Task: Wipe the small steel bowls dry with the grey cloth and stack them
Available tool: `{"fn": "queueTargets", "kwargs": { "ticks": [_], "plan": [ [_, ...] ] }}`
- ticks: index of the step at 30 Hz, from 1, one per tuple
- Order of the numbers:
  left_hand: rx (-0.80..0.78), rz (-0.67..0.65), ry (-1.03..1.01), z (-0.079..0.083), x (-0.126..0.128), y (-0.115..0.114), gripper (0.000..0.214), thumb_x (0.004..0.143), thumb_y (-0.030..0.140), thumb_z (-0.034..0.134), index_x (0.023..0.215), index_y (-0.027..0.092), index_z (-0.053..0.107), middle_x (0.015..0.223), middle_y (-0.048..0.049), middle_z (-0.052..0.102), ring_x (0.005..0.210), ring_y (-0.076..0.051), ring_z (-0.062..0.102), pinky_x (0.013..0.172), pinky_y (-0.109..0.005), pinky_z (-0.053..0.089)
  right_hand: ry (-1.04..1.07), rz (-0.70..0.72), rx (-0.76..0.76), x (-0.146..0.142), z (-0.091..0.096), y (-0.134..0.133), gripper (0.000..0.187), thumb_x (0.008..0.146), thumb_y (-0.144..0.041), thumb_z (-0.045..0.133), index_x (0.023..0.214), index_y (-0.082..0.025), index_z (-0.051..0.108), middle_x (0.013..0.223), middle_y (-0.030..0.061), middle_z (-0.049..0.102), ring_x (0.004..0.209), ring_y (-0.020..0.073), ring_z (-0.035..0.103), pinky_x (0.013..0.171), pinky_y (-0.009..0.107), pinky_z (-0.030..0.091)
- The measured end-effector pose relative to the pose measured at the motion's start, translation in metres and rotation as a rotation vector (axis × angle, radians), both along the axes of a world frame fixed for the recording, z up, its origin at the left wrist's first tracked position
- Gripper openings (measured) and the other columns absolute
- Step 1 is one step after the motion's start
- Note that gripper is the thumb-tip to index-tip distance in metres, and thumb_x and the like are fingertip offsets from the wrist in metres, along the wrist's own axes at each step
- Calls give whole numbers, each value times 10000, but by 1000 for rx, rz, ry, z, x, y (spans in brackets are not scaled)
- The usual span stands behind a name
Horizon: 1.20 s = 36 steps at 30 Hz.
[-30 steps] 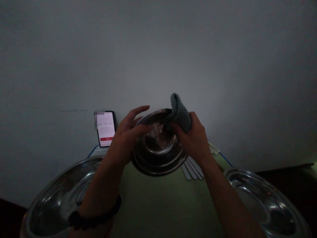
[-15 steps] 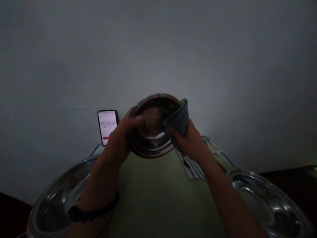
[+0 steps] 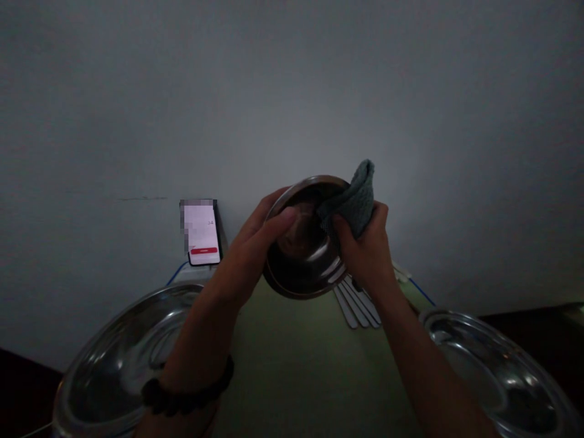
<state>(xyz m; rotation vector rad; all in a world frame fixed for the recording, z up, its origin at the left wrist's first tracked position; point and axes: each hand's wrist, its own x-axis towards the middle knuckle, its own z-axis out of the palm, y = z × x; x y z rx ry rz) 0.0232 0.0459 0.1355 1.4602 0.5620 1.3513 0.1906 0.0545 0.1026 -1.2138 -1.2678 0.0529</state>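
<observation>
A round steel bowl (image 3: 310,267) is held up above the table, tilted so that its shiny inside faces me. My left hand (image 3: 255,243) grips its left side, the thumb lying over the rim on the inside and the other fingers behind. At the bowl's right rim my right hand (image 3: 365,243) is closed around a folded grey-green cloth (image 3: 353,204). The cloth laps over the rim and touches the inner wall. Fingers behind the bowl and cloth are partly hidden.
Large steel basins stand at the left (image 3: 104,353) and right (image 3: 497,371) of the green tabletop (image 3: 292,365). Several flat-handled utensils (image 3: 358,304) lie behind the bowl. A lit phone (image 3: 201,234) leans against the pale wall (image 3: 292,91).
Both hands have shifted to the right with the bowl and cloth. The cloth's upper corner stands higher and farther right, and the bowl's tilt has changed slightly.
</observation>
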Motion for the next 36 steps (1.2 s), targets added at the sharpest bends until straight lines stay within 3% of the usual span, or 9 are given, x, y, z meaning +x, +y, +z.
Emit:
{"fn": "queueTargets", "kwargs": {
  "ticks": [4, 9, 14, 18, 22, 25, 29, 33, 36],
  "plan": [
    [-55, -103, 131, -7, 1, 1, 488, 782, 360, 681, 1247, 225, 615, 1017, -74, 738, 1140, -292, 607, 981, -394, 469, -80, -15, -37, 7, -3, 3, 366, 753, -366, 609, 1014, -221, 397, 1034, 100, 563, 967, 261, 559, 846, 458, 461],
    [-69, -79, 69, -3, 2, -2, 423, 780, 350, 669, 1178, 204, 662, 1006, -75, 739, 1126, -303, 617, 959, -419, 493, 27, -11, -69, 7, 4, -1, 402, 698, -378, 676, 947, -232, 396, 906, 56, 581, 843, 238, 573, 734, 396, 476],
    [3, 78, -132, 9, 13, -12, 286, 770, 356, 651, 1020, 232, 710, 1008, -31, 736, 1118, -305, 620, 924, -433, 521, 347, 82, -35, -14, 3, -6, 342, 777, -399, 585, 1000, -237, 381, 1023, 72, 591, 946, 222, 591, 818, 394, 485],
    [88, 290, -342, -2, 23, -3, 210, 767, 340, 635, 960, 273, 684, 996, 14, 728, 1127, -267, 610, 930, -400, 520, 508, 255, -140, -34, -8, -5, 314, 804, -381, 525, 1050, -229, 402, 1098, 98, 607, 1003, 228, 605, 864, 417, 491],
    [113, 392, -406, -19, 28, 11, 192, 761, 324, 625, 946, 276, 644, 910, 28, 710, 1051, -215, 636, 908, -321, 508, 452, 285, -232, -45, -19, -4, 446, 729, -412, 621, 1068, -220, 403, 1063, 119, 623, 956, 251, 628, 803, 417, 513],
    [78, 425, -376, -20, 25, 14, 181, 753, 305, 609, 930, 269, 618, 905, 29, 697, 1047, -210, 636, 901, -318, 501, 345, 275, -248, -44, -21, -4, 520, 682, -445, 676, 1066, -228, 401, 972, 104, 629, 858, 254, 634, 722, 408, 519],
    [-22, 362, -368, -12, 23, 9, 192, 727, 278, 618, 914, 239, 606, 907, 15, 687, 1029, -230, 645, 902, -354, 504, 254, 258, -221, -34, -20, 2, 490, 722, -464, 631, 1065, -216, 384, 998, 119, 600, 904, 254, 604, 802, 435, 496],
    [-27, 207, -331, -7, 27, 2, 316, 717, 244, 649, 1033, 238, 633, 965, 6, 705, 998, -231, 660, 899, -372, 509, 162, 57, -78, -15, -21, 13, 503, 765, -424, 578, 1132, -185, 332, 1206, 178, 474, 1124, 282, 487, 983, 491, 393],
    [-31, 75, -232, -7, 30, -1, 466, 716, 244, 700, 1172, 250, 605, 1072, -15, 713, 1047, -251, 648, 930, -383, 496, 82, -46, 15, 0, -19, 17, 570, 723, -364, 641, 1153, -188, 313, 1201, 156, 421, 1107, 273, 463, 974, 471, 401]
  ]
}}
